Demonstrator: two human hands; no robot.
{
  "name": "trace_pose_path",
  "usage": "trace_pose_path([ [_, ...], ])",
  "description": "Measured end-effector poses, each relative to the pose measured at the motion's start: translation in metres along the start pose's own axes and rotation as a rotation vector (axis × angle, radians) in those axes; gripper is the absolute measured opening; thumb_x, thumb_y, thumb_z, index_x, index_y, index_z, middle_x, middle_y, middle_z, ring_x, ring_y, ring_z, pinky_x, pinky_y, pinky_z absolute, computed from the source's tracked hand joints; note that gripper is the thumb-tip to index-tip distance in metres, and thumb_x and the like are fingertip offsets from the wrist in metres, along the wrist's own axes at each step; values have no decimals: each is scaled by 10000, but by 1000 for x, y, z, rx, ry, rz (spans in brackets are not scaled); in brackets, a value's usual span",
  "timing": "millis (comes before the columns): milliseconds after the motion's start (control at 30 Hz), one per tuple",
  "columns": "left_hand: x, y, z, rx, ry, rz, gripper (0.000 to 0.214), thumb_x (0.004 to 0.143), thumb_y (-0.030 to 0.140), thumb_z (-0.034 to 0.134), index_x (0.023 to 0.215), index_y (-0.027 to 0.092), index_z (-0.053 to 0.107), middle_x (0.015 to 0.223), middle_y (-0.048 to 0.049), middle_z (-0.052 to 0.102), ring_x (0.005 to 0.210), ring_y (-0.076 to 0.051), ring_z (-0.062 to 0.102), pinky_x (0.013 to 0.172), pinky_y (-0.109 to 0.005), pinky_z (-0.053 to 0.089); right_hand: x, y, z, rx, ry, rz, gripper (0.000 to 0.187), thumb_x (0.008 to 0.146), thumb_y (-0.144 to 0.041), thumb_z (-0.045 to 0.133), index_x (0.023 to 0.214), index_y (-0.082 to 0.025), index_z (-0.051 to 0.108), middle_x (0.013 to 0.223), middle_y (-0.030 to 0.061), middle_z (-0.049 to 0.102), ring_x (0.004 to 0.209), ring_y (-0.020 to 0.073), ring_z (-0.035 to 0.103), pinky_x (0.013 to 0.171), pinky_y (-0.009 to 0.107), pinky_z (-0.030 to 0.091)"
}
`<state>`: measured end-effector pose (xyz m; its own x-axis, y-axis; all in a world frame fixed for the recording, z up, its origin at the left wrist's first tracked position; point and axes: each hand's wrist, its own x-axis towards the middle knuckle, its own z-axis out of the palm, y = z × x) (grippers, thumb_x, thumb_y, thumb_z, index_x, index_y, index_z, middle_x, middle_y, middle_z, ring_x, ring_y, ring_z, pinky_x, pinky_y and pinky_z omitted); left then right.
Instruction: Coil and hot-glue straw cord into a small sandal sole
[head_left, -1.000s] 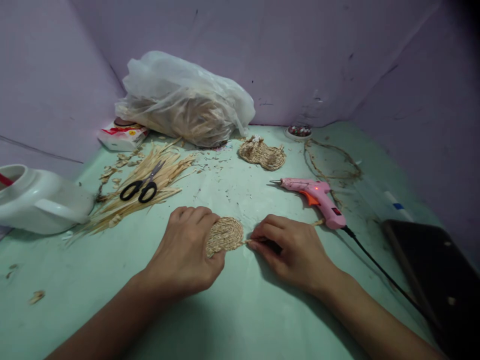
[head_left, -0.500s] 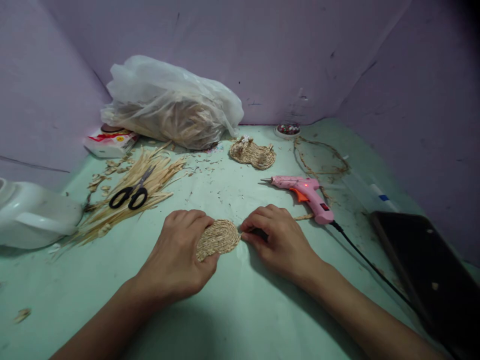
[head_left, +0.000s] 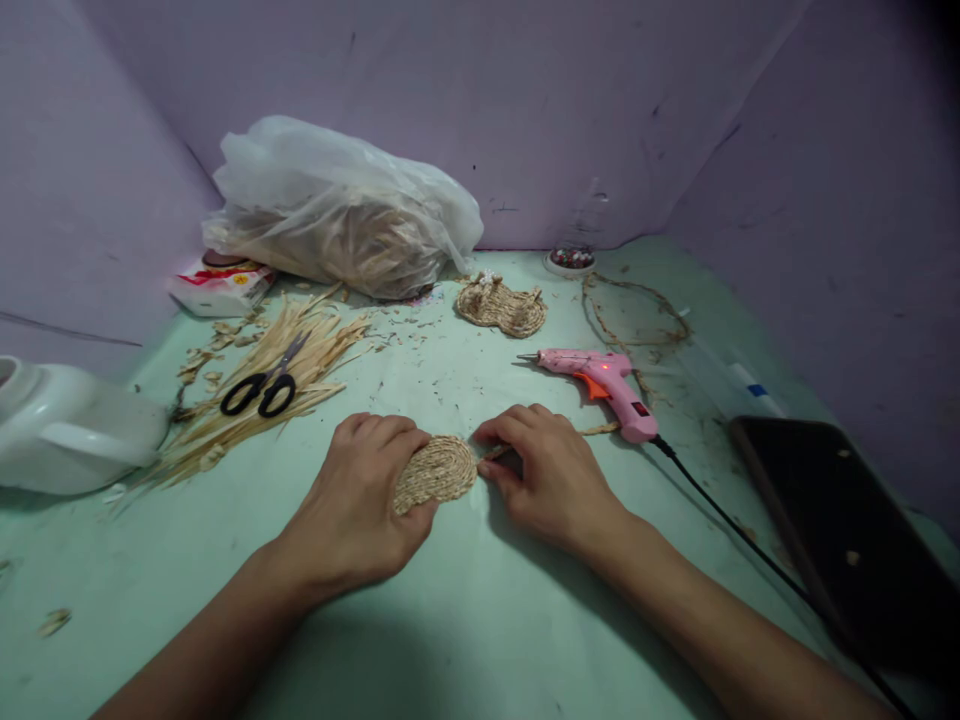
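Note:
Between my hands, near the middle of the table, is a coiled oval of braided straw cord (head_left: 439, 470). My left hand (head_left: 367, 500) grips its left end, thumb below and fingers above. At its right edge, my right hand (head_left: 547, 470) is closed round the loose straw cord (head_left: 600, 430), which runs out behind the hand towards the glue gun. The pink glue gun (head_left: 600, 375) lies on its side beyond my right hand, nozzle to the left, its small light glowing red. A finished-looking braided straw piece (head_left: 502, 305), shaped like a sole, lies farther back.
Black-handled scissors (head_left: 270, 385) rest on a bundle of straw strips (head_left: 217, 425) at left, beside a white jug (head_left: 71, 430). A plastic bag (head_left: 345, 215) stands at the back. A dark phone-like slab (head_left: 832, 530) and the glue gun's cable (head_left: 727, 530) occupy the right.
My right thumb and fingers have parted a little, and more of the cord shows between them. The left hand keeps its hold on the oval. The whole view has shifted slightly.

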<state>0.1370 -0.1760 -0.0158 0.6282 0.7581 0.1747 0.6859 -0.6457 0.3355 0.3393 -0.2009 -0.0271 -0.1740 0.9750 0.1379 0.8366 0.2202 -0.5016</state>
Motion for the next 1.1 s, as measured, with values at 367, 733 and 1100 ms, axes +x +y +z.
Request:
trace_pose_path([
  [367,-7,9,-14,-51,-6,185,521,672,125,521,1188,198,541,1173,-93,611,1102,-266,526,1057,-529,268,-17,2,0,88,-45,-131,450,770,-103,591,1210,-177,538,1076,103,652,944,239,596,814,409,447],
  [733,-17,-45,-42,-118,80,-548,309,693,205,465,892,167,700,844,-77,713,811,-259,647,729,-370,479,-18,-4,7,83,-6,-166,570,769,-258,643,1278,-126,422,1202,155,597,1079,286,532,917,477,428],
  [1100,-16,-26,-33,-601,74,-595,267,574,91,514,761,147,697,631,-23,627,605,-169,550,568,-274,389,-18,0,16,127,5,-187,722,731,-278,673,1360,-188,330,1165,109,605,1026,278,556,907,478,431],
])
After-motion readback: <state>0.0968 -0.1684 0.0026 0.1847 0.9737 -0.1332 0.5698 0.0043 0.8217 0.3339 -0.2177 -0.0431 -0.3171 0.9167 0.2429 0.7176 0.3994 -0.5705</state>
